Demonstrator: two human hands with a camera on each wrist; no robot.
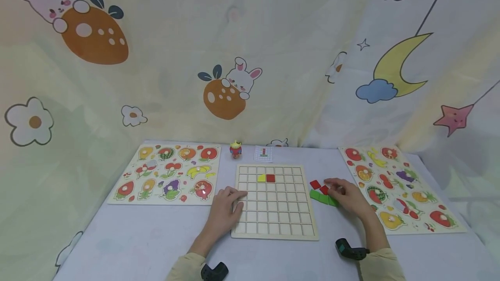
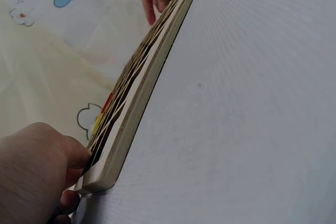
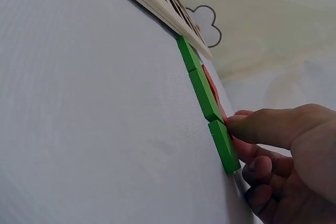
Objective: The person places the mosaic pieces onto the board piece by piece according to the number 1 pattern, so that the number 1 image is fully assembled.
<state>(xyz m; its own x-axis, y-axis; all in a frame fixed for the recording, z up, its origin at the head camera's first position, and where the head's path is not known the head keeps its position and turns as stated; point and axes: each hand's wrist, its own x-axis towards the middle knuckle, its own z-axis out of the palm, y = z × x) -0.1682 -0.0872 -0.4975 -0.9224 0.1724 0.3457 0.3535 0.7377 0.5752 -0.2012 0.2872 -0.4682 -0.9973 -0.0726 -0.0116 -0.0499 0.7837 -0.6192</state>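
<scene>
Three green blocks (image 1: 319, 196) lie end to end on the table (image 1: 293, 259), just right of the wooden grid board (image 1: 275, 236). Their long axis slants from the far left to the near right; the block at the right end sits slightly out of line with the other two. Two red tiles (image 1: 314, 184) lie just on the far side of this row, turned askew to the board.

The right hand (image 1: 347, 196) is at the right end of the row, its thumb and fingers bent and close together beside the green blocks and the nearer red tile; whether they have hold of a piece I cannot tell. The left hand (image 1: 225, 207) rests on the board's left edge, index finger straight across it, thumb apart, with no piece in the fingers.

The board lies square in the middle, its sides running near to far. In its second row from the far side, a yellow piece (image 1: 261, 178) sits left of a red square (image 1: 271, 178).

A white cloth covers the table. A left fruit board (image 1: 156, 203) stretches left to right; a right fruit board (image 1: 414, 231) runs near to far, slanting rightward toward the near side. A toy figure (image 1: 235, 149) and a small card (image 1: 263, 154) are beyond the grid board. Behind hangs a pale curtain (image 1: 172, 34) printed with rabbits, flowers and a moon.
</scene>
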